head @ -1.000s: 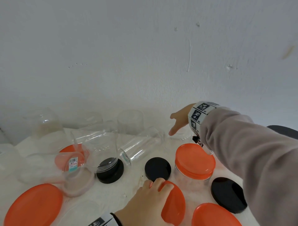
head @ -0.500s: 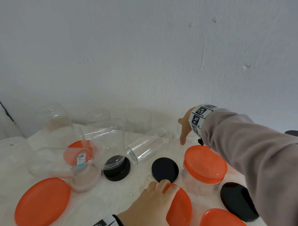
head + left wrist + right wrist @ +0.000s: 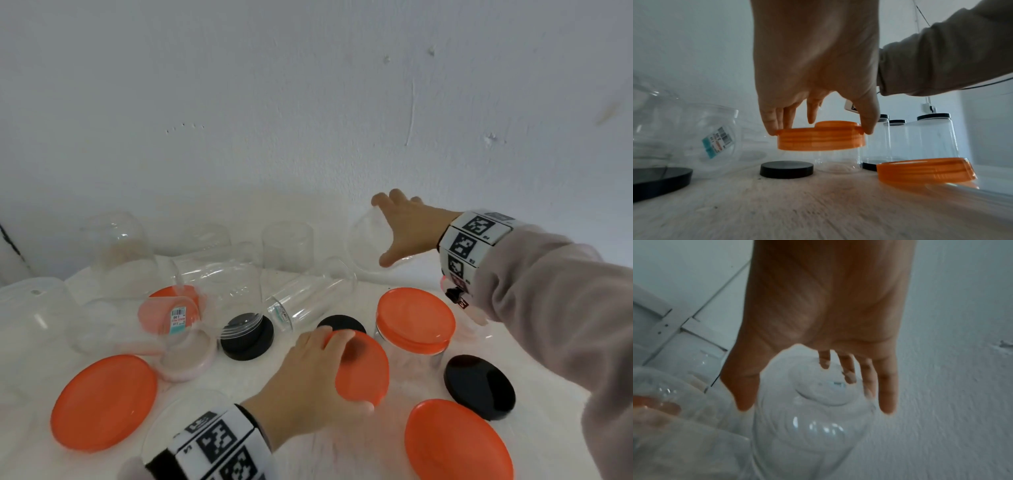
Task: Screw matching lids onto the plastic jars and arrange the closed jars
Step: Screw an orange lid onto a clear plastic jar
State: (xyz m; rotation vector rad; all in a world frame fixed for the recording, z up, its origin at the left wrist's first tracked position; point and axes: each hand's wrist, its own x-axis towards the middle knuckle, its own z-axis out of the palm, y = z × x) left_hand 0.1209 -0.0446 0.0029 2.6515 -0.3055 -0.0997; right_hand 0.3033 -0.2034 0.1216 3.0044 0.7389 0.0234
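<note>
Our left hand (image 3: 308, 383) grips an orange lid (image 3: 821, 138) by its rim, fingers (image 3: 774, 123) on one edge and thumb on the other, and holds it lifted clear of the tabletop (image 3: 797, 211), in front of the closed jar (image 3: 416, 329) that already wears an orange lid. Our right hand (image 3: 407, 226) reaches behind that closed jar, near the wall, and its spread fingers (image 3: 888, 395) and thumb curl round a clear open jar (image 3: 370, 246), which looks tilted and lifted; whether it still touches the tabletop we cannot tell.

We judge the step in hand to be bringing this jar and this lid together. To do it well we should set the jar upright with its mouth up before the lid comes near, since a tilted mouth invites a crossed thread. We should keep the lid level, seat it flat on the mouth, then turn gently until the thread catches. The jar wall is thin and slick, so a firm hold low on the body ought to stop it spinning.

Left of the closed jar lie more clear jars, some on their sides, and loose black lids (image 3: 340, 323); we should lift over them, not sweep through. Most jars remain open.
</note>
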